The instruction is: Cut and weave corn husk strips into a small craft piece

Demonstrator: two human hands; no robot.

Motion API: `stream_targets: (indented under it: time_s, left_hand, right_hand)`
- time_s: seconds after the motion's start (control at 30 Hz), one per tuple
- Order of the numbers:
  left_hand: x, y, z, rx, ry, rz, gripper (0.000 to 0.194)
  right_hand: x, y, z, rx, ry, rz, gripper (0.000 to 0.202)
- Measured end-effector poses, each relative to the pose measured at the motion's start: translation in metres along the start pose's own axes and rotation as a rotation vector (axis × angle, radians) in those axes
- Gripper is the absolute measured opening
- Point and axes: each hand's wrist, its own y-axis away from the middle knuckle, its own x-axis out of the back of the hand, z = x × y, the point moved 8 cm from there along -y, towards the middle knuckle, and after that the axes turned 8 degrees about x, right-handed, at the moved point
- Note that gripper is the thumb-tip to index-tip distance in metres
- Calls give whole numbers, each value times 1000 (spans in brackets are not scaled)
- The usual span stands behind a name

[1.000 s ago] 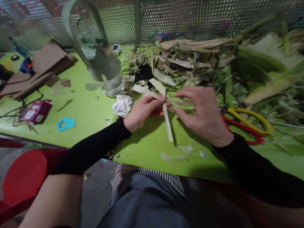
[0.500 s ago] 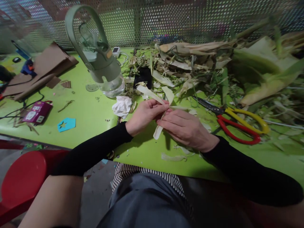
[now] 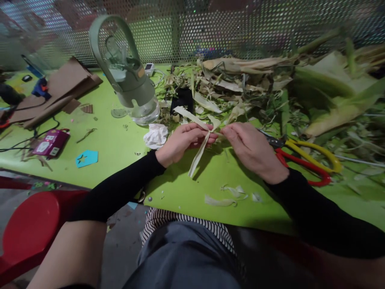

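Note:
Pale strips of corn husk (image 3: 198, 155) cross one another between my hands, just above the green table. My left hand (image 3: 186, 140) is closed on them near the crossing, with the thumb on top and fingertips beneath. One strip end points up and to the left, another hangs toward the table's front edge. My right hand (image 3: 251, 146) pinches the end of a strip that runs out to the right from the crossing. Behind my right hand, scissors (image 3: 313, 162) with one red and one yellow handle lie on the table, their blades partly hidden.
A green water bottle (image 3: 135, 86) stands at the back left, with crumpled white tissue (image 3: 156, 136) before it. Husks (image 3: 333, 88) and scraps pile along the back right. Leftward lie brown cardboard (image 3: 63, 86), a purple box (image 3: 51, 143) and a blue paper pentagon (image 3: 87, 159).
My right hand has moved right, away from my left hand, drawing a strip outward. The hanging strip now slants down to the left. The scissors are more covered by my right hand.

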Motion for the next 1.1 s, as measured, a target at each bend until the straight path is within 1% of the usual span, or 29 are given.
stream_targets:
  time_s: [0.07,0.17,0.27,0.37,0.43,0.5,0.6,0.73,0.8,0.87,0.93,1.0,1.03,1.1]
  left_hand:
    - [-1,0,0,-15,-28,-27,14]
    - [-3,0,-1,-49,-76,-66,18]
    - [-6,-1,-1,-92,-130,-106,16]
    - [-11,0,0,-132,-233,-132,13]
    - [-13,2,1,-157,-330,-138,10]
    - [-17,5,1,-175,-443,-147,5]
    - [-21,6,-3,-155,-536,-186,14]
    - [-21,3,-11,-73,-471,-210,18]
    - [-20,2,-14,-37,-426,-207,16]
    - [-20,2,-17,3,-335,-201,13]
    - [-18,1,-16,33,-193,-161,10]
    - [-12,0,-13,45,-57,-90,11]
    - [-9,-1,-11,46,-5,-52,13]
    - [-2,-2,-6,40,66,6,17]
  right_hand:
    - [-6,1,9,-74,-100,-72,53]
    - [-9,2,8,-118,-242,-88,56]
    - [-10,2,3,-130,-325,-60,48]
    - [-9,4,4,-164,-340,12,37]
    - [-6,4,4,-155,-336,57,33]
    - [-6,4,2,-136,-345,59,32]
    - [-10,4,-1,-160,-408,9,33]
    - [-10,5,-3,-186,-466,9,31]
    - [-12,6,-2,-194,-468,6,31]
    - [-14,7,1,-223,-468,11,34]
    - [-14,9,6,-254,-470,41,36]
    - [-12,10,12,-290,-459,70,38]
    - [-12,11,15,-308,-447,70,40]
    - [-14,11,21,-352,-438,18,46]
